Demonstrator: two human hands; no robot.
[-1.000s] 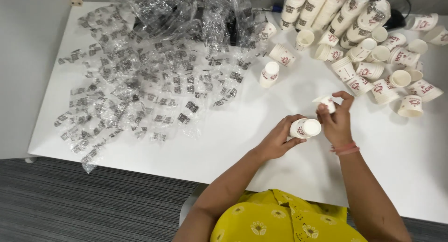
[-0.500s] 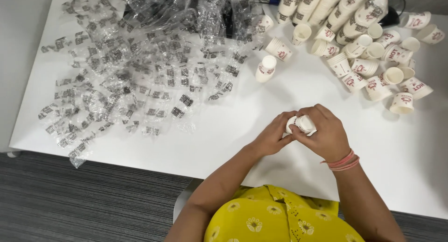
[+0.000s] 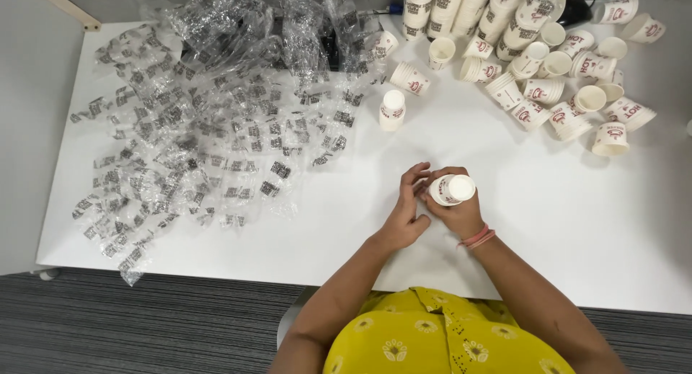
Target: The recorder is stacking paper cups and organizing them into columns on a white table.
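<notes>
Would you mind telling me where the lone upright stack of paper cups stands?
In the head view, the upright cup stack stands on the white table, above centre, right of the plastic wrappers.

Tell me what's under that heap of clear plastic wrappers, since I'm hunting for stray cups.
Through the plastic wrappers show the white table and a dark object near the far edge. No cup is visible beneath; the crumpled layers could hide one.

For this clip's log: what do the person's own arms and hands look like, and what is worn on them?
Both forearms are bare, with no sleeves reaching them and no gloves on the left hand or the right hand. The right wrist carries pink bangles, thin and stacked together. No ring or watch can be made out. The arms lead back to a yellow top patterned with small pale flower motifs.
</notes>
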